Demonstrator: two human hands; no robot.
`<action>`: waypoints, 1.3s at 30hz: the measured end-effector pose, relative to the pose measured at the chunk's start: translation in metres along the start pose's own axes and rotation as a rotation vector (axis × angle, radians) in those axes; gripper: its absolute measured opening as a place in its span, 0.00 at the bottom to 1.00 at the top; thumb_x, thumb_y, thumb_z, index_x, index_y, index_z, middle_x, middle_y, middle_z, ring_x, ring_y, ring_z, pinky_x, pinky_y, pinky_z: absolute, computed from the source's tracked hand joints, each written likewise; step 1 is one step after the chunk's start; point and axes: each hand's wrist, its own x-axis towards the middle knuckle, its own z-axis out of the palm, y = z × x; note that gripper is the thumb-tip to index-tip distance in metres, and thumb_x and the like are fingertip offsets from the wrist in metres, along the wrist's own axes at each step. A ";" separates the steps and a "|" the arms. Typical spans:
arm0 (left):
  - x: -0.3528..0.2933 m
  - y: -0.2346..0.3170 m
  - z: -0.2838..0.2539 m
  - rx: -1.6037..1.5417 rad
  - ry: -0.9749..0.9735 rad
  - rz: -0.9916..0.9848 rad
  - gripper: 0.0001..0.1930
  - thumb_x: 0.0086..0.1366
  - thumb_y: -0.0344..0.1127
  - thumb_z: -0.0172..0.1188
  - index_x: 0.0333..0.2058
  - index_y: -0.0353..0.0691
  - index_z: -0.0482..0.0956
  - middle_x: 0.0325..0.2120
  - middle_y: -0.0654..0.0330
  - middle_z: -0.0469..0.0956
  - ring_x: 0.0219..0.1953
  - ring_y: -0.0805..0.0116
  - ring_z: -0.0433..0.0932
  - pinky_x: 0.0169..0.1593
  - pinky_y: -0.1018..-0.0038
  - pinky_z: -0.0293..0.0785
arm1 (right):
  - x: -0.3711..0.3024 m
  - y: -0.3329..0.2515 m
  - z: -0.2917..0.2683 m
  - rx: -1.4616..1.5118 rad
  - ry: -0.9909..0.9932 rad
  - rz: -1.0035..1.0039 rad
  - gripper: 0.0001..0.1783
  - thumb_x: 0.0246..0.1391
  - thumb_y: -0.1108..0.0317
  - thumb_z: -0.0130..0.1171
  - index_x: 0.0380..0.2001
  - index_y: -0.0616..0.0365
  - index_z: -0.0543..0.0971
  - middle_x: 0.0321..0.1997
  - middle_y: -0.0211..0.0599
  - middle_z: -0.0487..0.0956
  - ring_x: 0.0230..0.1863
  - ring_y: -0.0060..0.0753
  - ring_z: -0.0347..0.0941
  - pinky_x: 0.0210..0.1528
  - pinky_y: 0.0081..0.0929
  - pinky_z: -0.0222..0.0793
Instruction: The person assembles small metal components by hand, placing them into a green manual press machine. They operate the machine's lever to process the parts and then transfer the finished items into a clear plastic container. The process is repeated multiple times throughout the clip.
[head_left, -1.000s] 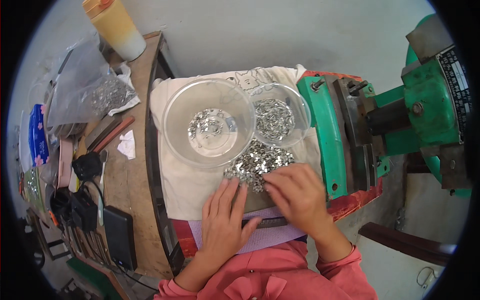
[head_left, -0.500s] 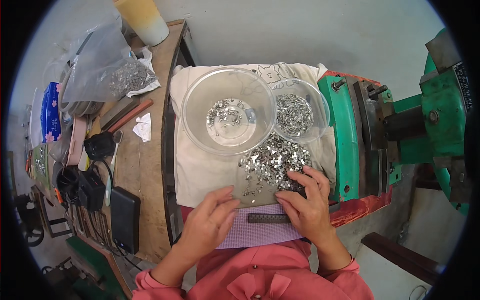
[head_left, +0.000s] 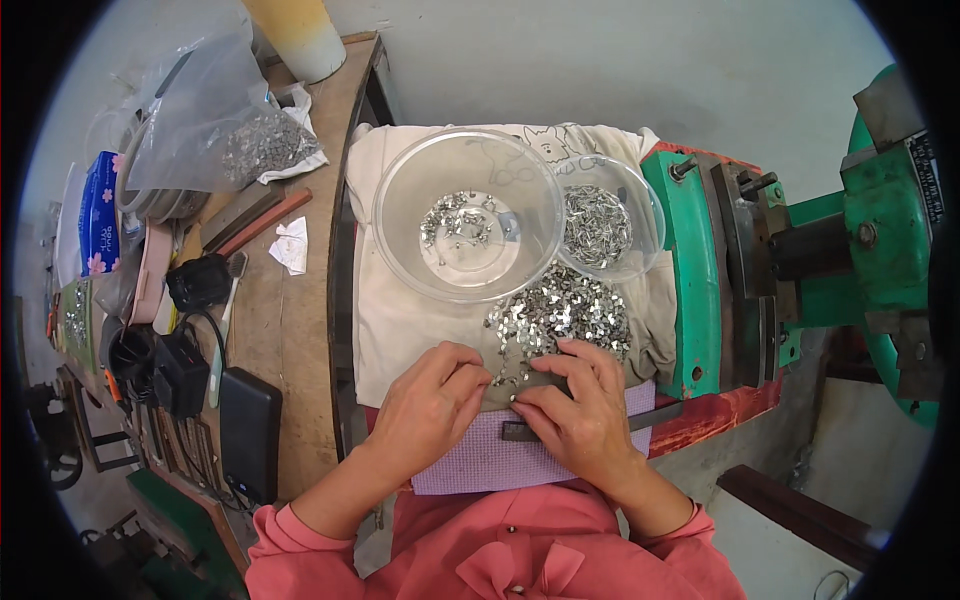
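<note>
My left hand (head_left: pixel 432 398) is closed, thumb and fingertips pressed together at the near left edge of a pile of small shiny metal pieces (head_left: pixel 575 315). Whatever its fingertips hold is too small to make out. At the pile's near side, my right hand (head_left: pixel 588 412) has a small metal piece (head_left: pixel 514 398) at its thumb and fingertip, its other fingers bent over the pieces. Partly covered by this hand, a dark notched bar (head_left: pixel 513 431) lies on a purple cloth (head_left: pixel 455 468). Beyond the hands stands a large clear tub (head_left: pixel 385 245) with scattered metal parts inside.
Beside the tub, a smaller clear container (head_left: pixel 655 235) holds many slim metal parts. A green machine (head_left: pixel 697 290) stands close on the right. The wooden bench (head_left: pixel 290 350) at left carries a plastic bag of metal parts (head_left: pixel 265 145), a black box (head_left: pixel 248 435), cables and tools.
My right hand has moved left from the pile, its thumb now over the notched bar. My left hand has shifted right and up, its fingers drawing together.
</note>
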 end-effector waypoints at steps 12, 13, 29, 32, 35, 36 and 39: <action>-0.001 -0.007 0.000 -0.099 -0.002 -0.043 0.08 0.56 0.25 0.67 0.34 0.36 0.79 0.37 0.56 0.75 0.34 0.56 0.79 0.36 0.65 0.76 | -0.004 0.001 0.000 -0.013 0.023 -0.019 0.11 0.38 0.71 0.73 0.29 0.50 0.83 0.46 0.29 0.79 0.57 0.44 0.70 0.59 0.48 0.65; -0.001 -0.006 0.000 -0.093 0.003 -0.034 0.08 0.55 0.25 0.67 0.34 0.36 0.79 0.37 0.57 0.75 0.34 0.56 0.79 0.36 0.64 0.76 | -0.007 0.000 -0.001 0.029 0.019 -0.024 0.12 0.38 0.71 0.73 0.29 0.50 0.83 0.45 0.29 0.79 0.57 0.44 0.70 0.59 0.47 0.65; 0.000 -0.005 0.007 0.013 0.061 0.021 0.08 0.55 0.25 0.68 0.34 0.37 0.80 0.35 0.57 0.75 0.34 0.56 0.78 0.35 0.65 0.75 | -0.002 0.008 0.002 -0.029 -0.004 -0.031 0.14 0.40 0.71 0.74 0.34 0.49 0.85 0.46 0.31 0.78 0.55 0.46 0.70 0.55 0.42 0.67; 0.000 -0.006 0.007 0.010 0.050 0.015 0.08 0.55 0.25 0.68 0.34 0.37 0.80 0.35 0.57 0.75 0.34 0.56 0.78 0.35 0.65 0.76 | 0.011 0.007 0.005 -0.067 -0.005 -0.045 0.12 0.41 0.70 0.73 0.32 0.50 0.84 0.47 0.32 0.78 0.56 0.47 0.70 0.56 0.44 0.66; 0.000 -0.008 0.004 0.008 0.027 0.016 0.08 0.56 0.25 0.68 0.34 0.38 0.80 0.35 0.58 0.75 0.34 0.56 0.78 0.35 0.65 0.76 | 0.020 0.005 0.010 -0.066 0.005 -0.046 0.10 0.42 0.70 0.72 0.31 0.52 0.82 0.48 0.33 0.78 0.57 0.47 0.70 0.57 0.46 0.66; 0.000 -0.008 0.003 0.008 0.019 0.014 0.08 0.56 0.25 0.68 0.34 0.38 0.80 0.35 0.58 0.75 0.34 0.56 0.78 0.35 0.65 0.76 | 0.021 0.005 0.010 -0.062 0.009 -0.045 0.10 0.42 0.70 0.72 0.30 0.53 0.82 0.48 0.33 0.78 0.57 0.47 0.70 0.57 0.46 0.66; 0.000 -0.008 0.001 0.015 0.012 0.014 0.08 0.56 0.25 0.67 0.34 0.38 0.79 0.35 0.58 0.75 0.34 0.56 0.78 0.35 0.65 0.75 | 0.017 0.004 0.008 -0.060 0.009 -0.062 0.10 0.42 0.71 0.72 0.29 0.55 0.81 0.48 0.33 0.78 0.57 0.47 0.70 0.58 0.48 0.65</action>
